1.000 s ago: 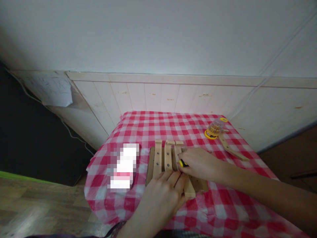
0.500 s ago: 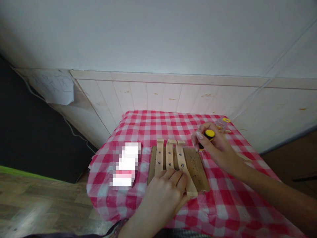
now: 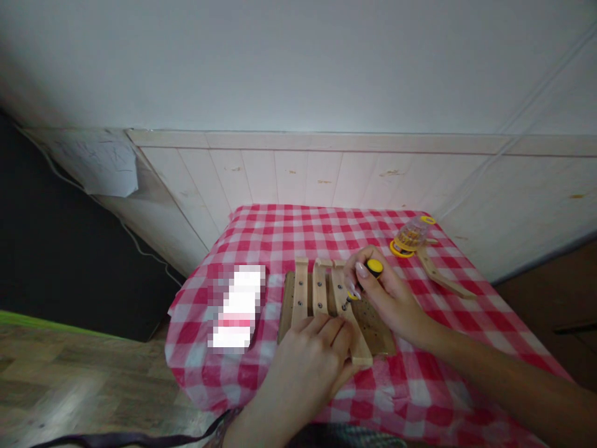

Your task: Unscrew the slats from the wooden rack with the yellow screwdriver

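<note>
My right hand (image 3: 390, 298) is wrapped round a screwdriver (image 3: 374, 268) with a black and yellow handle. Its tip meets the lower screw of the right wooden strip (image 3: 360, 353), which lies slanted on a brown wooden board (image 3: 383, 341). With fingers curled over the lower part of the strips, my left hand (image 3: 313, 356) grips the right strip and presses it down. Beside it on the board lie a middle wooden strip (image 3: 319, 294) and a left wooden strip (image 3: 301, 294), each with two dark screws and a raised upper end.
A clear jar (image 3: 411, 238) with yellow ends stands at the back right, small yellowish pieces inside. Near it lies a loose curved wooden strip (image 3: 441, 278). To the left is a blurred-out white item (image 3: 239, 305). A red-and-white checked cloth (image 3: 280, 233) covers the table, against a panelled wall.
My right hand has moved left and brought the screwdriver from beside the board onto the right strip's lower screw. The jar and loose strip now show more fully. My left hand stays put.
</note>
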A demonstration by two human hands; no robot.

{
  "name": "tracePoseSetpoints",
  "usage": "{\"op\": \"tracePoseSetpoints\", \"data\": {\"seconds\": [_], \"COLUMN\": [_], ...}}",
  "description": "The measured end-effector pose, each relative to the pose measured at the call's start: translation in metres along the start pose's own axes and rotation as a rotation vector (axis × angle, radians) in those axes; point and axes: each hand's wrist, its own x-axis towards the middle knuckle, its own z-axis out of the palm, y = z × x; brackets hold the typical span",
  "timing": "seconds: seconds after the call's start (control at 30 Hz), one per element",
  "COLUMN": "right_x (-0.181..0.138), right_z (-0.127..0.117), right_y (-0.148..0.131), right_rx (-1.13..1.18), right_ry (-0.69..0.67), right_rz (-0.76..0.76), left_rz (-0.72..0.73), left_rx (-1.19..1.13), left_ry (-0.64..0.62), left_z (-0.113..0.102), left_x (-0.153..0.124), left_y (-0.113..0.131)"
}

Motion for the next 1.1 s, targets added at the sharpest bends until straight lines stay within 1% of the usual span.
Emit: {"op": "tracePoseSetpoints", "data": {"seconds": [0.13, 0.33, 0.4, 0.5, 0.57, 0.67, 0.73, 0.83, 0.9, 1.0, 1.1], "right_x": [0.001, 0.007, 0.007, 0.003, 0.0, -0.003, -0.002, 0.002, 0.007, 0.014, 0.017], "right_z": [-0.001, 0.001, 0.003, 0.006, 0.007, 0.004, 0.0, -0.008, -0.013, -0.018, -0.024], "right_y": [0.002, 0.003, 0.0, -0.002, -0.001, 0.002, 0.001, -0.004, -0.007, -0.007, -0.003], "right_rx": [0.024, 0.126, 0.163, 0.151, 0.113, 0.061, -0.038, -0.26, -0.349, -0.431, -0.555], "right_ry": [0.0, 0.154, 0.178, 0.149, 0.114, 0.065, 0.043, 0.084, 0.133, 0.158, 0.162], "right_rz": [0.015, 0.077, 0.088, 0.088, 0.065, 0.006, -0.011, -0.056, -0.115, -0.254, -0.459], "left_rz": [0.013, 0.0, -0.004, -0.009, -0.01, -0.018, -0.024, -0.033, -0.039, -0.045, -0.055], "left_rx": [0.003, -0.002, -0.004, 0.006, 0.009, -0.008, -0.016, -0.012, -0.003, 0.005, 0.01], "left_ry": [0.009, 0.009, -0.007, -0.028, -0.016, -0.012, -0.024, -0.014, 0.007, 0.018, 0.008], "left_z": [0.001, -0.001, -0.001, 0.0, 0.002, 0.004, 0.005, 0.007, 0.009, 0.012, 0.015], "left_x": [0.0, 0.001, 0.001, 0.0, 0.0, 0.0, 0.0, 0.0, 0.001, 0.0, -0.001], "left_y": [0.0, 0.0, 0.001, 0.001, 0.001, 0.001, 0.001, 0.001, 0.001, 0.0, -0.002]}}
